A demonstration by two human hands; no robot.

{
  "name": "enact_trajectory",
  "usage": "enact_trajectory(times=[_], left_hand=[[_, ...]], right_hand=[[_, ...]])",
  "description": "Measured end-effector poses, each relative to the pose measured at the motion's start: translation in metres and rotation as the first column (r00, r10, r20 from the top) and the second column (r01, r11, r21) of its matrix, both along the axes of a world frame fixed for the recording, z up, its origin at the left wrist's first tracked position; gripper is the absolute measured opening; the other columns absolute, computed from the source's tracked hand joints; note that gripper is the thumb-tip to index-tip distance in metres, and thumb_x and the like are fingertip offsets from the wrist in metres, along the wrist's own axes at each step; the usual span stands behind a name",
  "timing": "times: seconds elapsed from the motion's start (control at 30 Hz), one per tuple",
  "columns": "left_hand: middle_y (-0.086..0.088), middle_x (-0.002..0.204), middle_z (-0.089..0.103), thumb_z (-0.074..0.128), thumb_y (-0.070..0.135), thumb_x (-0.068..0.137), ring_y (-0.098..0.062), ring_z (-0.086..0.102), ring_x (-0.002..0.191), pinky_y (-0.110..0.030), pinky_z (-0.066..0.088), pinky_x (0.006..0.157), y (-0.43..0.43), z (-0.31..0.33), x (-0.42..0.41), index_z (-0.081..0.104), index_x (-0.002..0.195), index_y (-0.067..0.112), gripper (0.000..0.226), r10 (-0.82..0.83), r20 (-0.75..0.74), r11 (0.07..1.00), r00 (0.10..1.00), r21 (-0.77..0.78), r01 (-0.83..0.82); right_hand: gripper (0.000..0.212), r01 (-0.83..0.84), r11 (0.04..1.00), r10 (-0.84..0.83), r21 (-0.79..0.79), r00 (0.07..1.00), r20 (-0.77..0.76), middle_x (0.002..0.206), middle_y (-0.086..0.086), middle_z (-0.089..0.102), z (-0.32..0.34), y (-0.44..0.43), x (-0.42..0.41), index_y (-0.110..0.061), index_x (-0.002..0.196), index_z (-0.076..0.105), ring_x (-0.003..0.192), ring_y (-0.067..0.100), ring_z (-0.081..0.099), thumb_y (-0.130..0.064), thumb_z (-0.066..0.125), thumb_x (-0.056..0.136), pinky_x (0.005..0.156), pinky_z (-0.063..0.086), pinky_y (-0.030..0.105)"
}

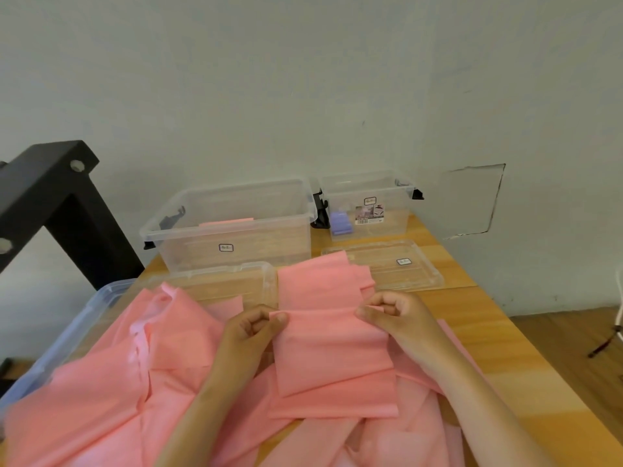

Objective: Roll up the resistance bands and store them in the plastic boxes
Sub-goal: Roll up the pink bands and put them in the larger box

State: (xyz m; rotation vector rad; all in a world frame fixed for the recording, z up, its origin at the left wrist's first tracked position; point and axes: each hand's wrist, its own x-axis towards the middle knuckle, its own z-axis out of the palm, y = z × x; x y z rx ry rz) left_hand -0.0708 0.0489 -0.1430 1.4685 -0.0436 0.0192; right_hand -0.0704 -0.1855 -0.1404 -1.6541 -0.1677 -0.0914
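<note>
A flat pink resistance band [328, 345] lies across the wooden table [482, 335] in front of me, its far end reaching toward the boxes. My left hand [256, 328] pinches its left edge and my right hand [391, 313] pinches its right edge, both with curled fingers. A loose heap of more pink bands [118, 392] covers the near left of the table. Behind stand two clear plastic boxes: a large one [232, 227] holding a pink band, and a smaller one [367, 205] holding a purple roll [341, 223].
Two clear lids lie flat on the table, one [404, 264] by the small box, one [229, 281] before the large box. A bluish clear bin [67, 335] sits at the left edge. A black metal frame [50, 203] rises far left. A wall stands close behind.
</note>
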Motion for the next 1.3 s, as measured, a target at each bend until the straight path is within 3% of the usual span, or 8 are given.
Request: enact_trajectory(times=[0.17, 0.63, 0.8, 0.87, 0.97, 1.07, 1.17, 1.3], left_hand=[[-0.002, 0.055, 0.036, 0.061, 0.008, 0.09, -0.008, 0.031, 0.043, -0.015, 0.024, 0.041, 0.004, -0.002, -0.002, 0.059, 0.07, 0.011, 0.02, 0.011, -0.001, 1.0, 1.0, -0.007, -0.011], [-0.012, 0.063, 0.055, 0.074, 0.012, 0.074, -0.014, 0.049, 0.052, -0.02, 0.041, 0.049, 0.018, 0.004, -0.005, 0.072, 0.074, 0.009, 0.004, -0.126, 0.004, 0.988, 0.992, -0.087, 0.126], [-0.013, 0.072, 0.062, 0.094, 0.044, 0.037, -0.018, 0.058, 0.06, -0.025, 0.049, 0.057, 0.025, 0.001, -0.002, 0.075, 0.089, 0.009, 0.066, -0.144, 0.02, 0.977, 0.989, -0.155, 0.146], [-0.015, 0.073, 0.059, 0.096, 0.042, 0.035, -0.019, 0.057, 0.06, -0.026, 0.048, 0.058, 0.026, -0.002, 0.001, 0.075, 0.089, 0.009, 0.067, -0.148, 0.0, 0.966, 0.989, -0.214, 0.145], [-0.022, 0.087, 0.047, 0.094, 0.04, 0.042, -0.017, 0.044, 0.064, -0.029, 0.032, 0.058, 0.029, -0.005, 0.002, 0.073, 0.087, 0.008, 0.059, -0.159, 0.019, 0.965, 0.987, -0.208, 0.159], [-0.025, 0.085, 0.045, 0.086, 0.03, 0.053, -0.021, 0.036, 0.068, -0.027, 0.029, 0.052, 0.027, -0.002, -0.002, 0.072, 0.082, 0.002, 0.043, -0.146, 0.039, 0.964, 0.988, -0.218, 0.151], [-0.022, 0.073, 0.057, 0.076, 0.012, 0.073, -0.026, 0.04, 0.066, -0.023, 0.032, 0.048, 0.018, 0.001, -0.006, 0.072, 0.073, 0.004, 0.009, -0.034, 0.111, 0.998, 0.993, -0.05, 0.04], [-0.011, 0.071, 0.063, 0.069, -0.013, 0.076, -0.014, 0.055, 0.061, -0.015, 0.047, 0.054, 0.01, 0.003, -0.007, 0.072, 0.084, 0.009, 0.023, 0.018, 0.221, 0.99, 0.975, 0.129, -0.048]], right_hand=[[0.024, -0.157, 0.981, 0.167, 0.113, 0.982, -0.089, 0.08, 0.0, 0.07, 0.003, -0.003, -0.006, -0.014, 0.086, 0.072, 0.075, 0.01, 0.063, -0.019, 0.084, 0.066, 0.069, 0.046, 0.016], [0.015, -0.082, 0.996, 0.084, 0.037, 0.995, -0.053, 0.069, 0.0, 0.063, 0.002, -0.005, -0.007, -0.014, 0.084, 0.068, 0.067, 0.007, 0.056, -0.026, 0.075, 0.079, 0.065, 0.038, 0.018], [0.028, -0.123, 0.963, 0.133, 0.242, 0.991, -0.026, 0.084, 0.003, 0.069, 0.003, -0.004, -0.006, -0.018, 0.086, 0.074, 0.077, 0.011, 0.063, -0.034, 0.082, 0.065, 0.067, 0.047, 0.016], [0.03, -0.154, 0.939, 0.161, 0.308, 0.987, 0.001, 0.083, 0.001, 0.068, 0.004, -0.004, -0.007, -0.019, 0.082, 0.076, 0.076, 0.009, 0.062, -0.035, 0.085, 0.059, 0.065, 0.047, 0.014], [0.01, -0.151, 0.916, 0.161, 0.371, 0.987, 0.005, 0.074, -0.003, 0.063, 0.007, -0.004, -0.009, -0.016, 0.071, 0.075, 0.068, 0.007, 0.056, -0.007, 0.073, 0.066, 0.059, 0.042, 0.012], [0.011, -0.143, 0.96, 0.138, 0.242, 0.99, 0.037, 0.071, -0.002, 0.063, 0.008, -0.004, -0.011, -0.016, 0.07, 0.073, 0.069, 0.006, 0.056, -0.023, 0.073, 0.063, 0.062, 0.041, 0.012], [0.011, -0.066, 0.987, 0.059, 0.144, 0.997, 0.055, 0.071, -0.004, 0.065, 0.005, -0.002, -0.011, -0.014, 0.071, 0.069, 0.071, 0.004, 0.059, -0.014, 0.08, 0.072, 0.064, 0.043, 0.009], [0.014, 0.002, 1.0, -0.003, 0.024, 0.999, 0.053, 0.084, -0.005, 0.072, -0.001, -0.001, -0.006, -0.014, 0.084, 0.069, 0.078, 0.004, 0.065, -0.001, 0.072, 0.08, 0.068, 0.046, 0.011]])
